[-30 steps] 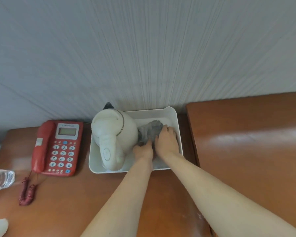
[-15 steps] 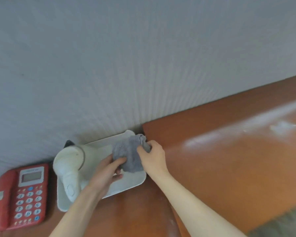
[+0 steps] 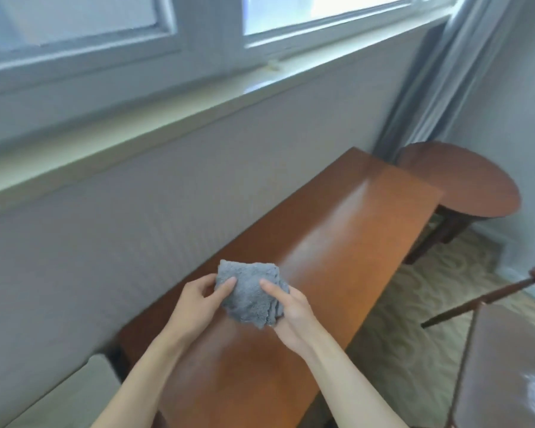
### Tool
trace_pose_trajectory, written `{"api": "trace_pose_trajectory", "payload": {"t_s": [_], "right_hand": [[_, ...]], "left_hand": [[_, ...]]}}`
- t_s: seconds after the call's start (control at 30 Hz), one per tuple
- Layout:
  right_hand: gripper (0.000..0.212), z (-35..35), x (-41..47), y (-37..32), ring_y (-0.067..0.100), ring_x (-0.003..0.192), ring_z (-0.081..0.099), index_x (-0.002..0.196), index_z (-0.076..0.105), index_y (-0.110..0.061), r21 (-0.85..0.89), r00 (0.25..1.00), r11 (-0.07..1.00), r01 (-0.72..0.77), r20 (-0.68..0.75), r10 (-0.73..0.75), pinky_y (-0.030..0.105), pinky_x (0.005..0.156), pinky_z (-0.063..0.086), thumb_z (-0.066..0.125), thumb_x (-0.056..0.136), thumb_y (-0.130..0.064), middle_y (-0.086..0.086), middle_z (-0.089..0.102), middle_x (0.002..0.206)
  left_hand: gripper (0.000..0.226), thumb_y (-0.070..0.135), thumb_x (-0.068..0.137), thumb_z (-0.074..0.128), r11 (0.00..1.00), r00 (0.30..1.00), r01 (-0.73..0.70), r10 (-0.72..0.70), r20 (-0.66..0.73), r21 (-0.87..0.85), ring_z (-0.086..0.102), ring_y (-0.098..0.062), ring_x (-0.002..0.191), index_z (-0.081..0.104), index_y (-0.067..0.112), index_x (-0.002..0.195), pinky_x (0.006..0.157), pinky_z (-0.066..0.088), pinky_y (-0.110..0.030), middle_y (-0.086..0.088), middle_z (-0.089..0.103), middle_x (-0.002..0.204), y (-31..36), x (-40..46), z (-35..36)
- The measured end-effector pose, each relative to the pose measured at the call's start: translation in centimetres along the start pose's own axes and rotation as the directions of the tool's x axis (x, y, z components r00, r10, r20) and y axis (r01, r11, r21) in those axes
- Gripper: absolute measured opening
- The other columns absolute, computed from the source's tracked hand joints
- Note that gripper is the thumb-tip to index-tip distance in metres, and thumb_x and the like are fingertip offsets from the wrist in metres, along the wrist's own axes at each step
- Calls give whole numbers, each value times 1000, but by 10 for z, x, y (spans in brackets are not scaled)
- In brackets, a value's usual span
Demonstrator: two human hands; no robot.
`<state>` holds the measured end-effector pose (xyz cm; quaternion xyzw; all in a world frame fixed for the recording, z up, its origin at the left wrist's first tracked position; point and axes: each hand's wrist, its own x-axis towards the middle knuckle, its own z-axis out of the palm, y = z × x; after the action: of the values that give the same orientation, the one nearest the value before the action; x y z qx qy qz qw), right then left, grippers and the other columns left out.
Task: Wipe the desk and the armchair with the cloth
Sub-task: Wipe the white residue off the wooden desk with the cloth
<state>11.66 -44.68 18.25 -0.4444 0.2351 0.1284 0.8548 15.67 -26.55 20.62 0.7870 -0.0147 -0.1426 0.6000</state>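
Observation:
A folded grey cloth (image 3: 250,291) is held between both hands above the near half of a long brown wooden desk (image 3: 337,239). My left hand (image 3: 198,304) pinches its left edge with thumb and fingers. My right hand (image 3: 291,313) grips its right side from below, thumb on top. The cloth hangs just above the desk top; contact with the wood cannot be told. At the right edge a wooden armchair arm (image 3: 482,299) and its brown seat (image 3: 507,372) show in part.
A white tray corner (image 3: 74,393) sits at the lower left. A round wooden side table (image 3: 464,180) stands beyond the desk's far end, beside a grey curtain (image 3: 430,88). A window sill (image 3: 167,118) runs along the wall. Patterned carpet (image 3: 408,329) lies between desk and armchair.
Both hands lifted the cloth out of the white tray and carried it right, over the desk. The view swung right; the phone and kettle are out of sight.

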Motion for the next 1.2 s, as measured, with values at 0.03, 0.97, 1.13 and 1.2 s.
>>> {"api": "trace_pose_trajectory", "payload": {"t_s": [0.03,0.97,1.13,1.2], "right_hand": [[44,-17,-5,-20,44,121,63,131,61,5,23,1000,1000,-6,22,6,55,103,51,70,91,-10,28,66,129],[18,-335,293,-213,7,79,54,85,50,-6,-843,430,478,246,-347,-834,4,60,36,65,85,4,4,61,110],[33,-366,343,-208,35,112,59,98,51,-10,-961,570,263,81,-171,-803,33,86,49,74,76,-2,15,57,135],[35,-362,351,-183,41,132,51,102,53,-13,-997,736,79,-11,-62,-674,45,105,45,72,78,-30,22,50,145]], "left_hand": [[13,24,98,67,999,999,-31,30,30,14,63,10,68,78,19,93,60,47,-9,13,78,82,14,8,20],[63,45,108,22,419,951,-303,193,243,856,-3,-12,158,13,17,164,129,3,-36,3,0,172,-93,405,325],[68,51,104,9,376,924,-362,262,277,853,0,-10,157,17,18,163,129,6,-40,3,8,171,-111,443,330],[66,49,105,10,380,920,-375,265,289,846,0,-9,157,18,18,163,129,6,-40,5,8,171,-111,445,330]]}}
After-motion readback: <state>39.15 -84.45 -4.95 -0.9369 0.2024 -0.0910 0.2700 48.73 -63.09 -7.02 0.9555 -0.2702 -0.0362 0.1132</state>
